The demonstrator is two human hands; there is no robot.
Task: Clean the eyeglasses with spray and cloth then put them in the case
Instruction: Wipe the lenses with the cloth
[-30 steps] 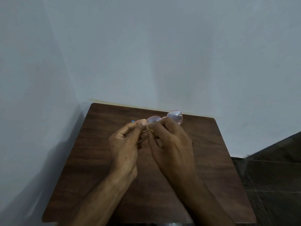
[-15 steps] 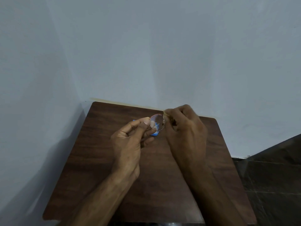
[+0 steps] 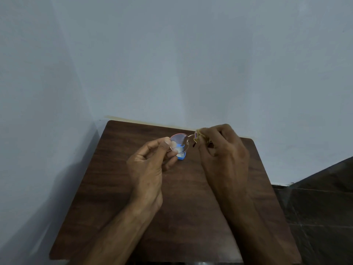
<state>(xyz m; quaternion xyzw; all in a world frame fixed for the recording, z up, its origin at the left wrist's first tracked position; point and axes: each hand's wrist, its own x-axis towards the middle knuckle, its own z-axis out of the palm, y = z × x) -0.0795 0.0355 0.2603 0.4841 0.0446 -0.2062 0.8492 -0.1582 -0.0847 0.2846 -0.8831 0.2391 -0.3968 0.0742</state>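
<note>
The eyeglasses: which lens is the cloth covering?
The right lens, wrapped in yellowish cloth by the right hand; the left lens, pinched by the left hand, is bare.

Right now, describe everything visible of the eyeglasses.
The eyeglasses have a thin, metal-looking frame with rounded clear lenses and are held up above the table. The left hand pinches the outer rim of one lens; the right hand wraps a yellowish cloth around the other, mostly hiding it.
</note>
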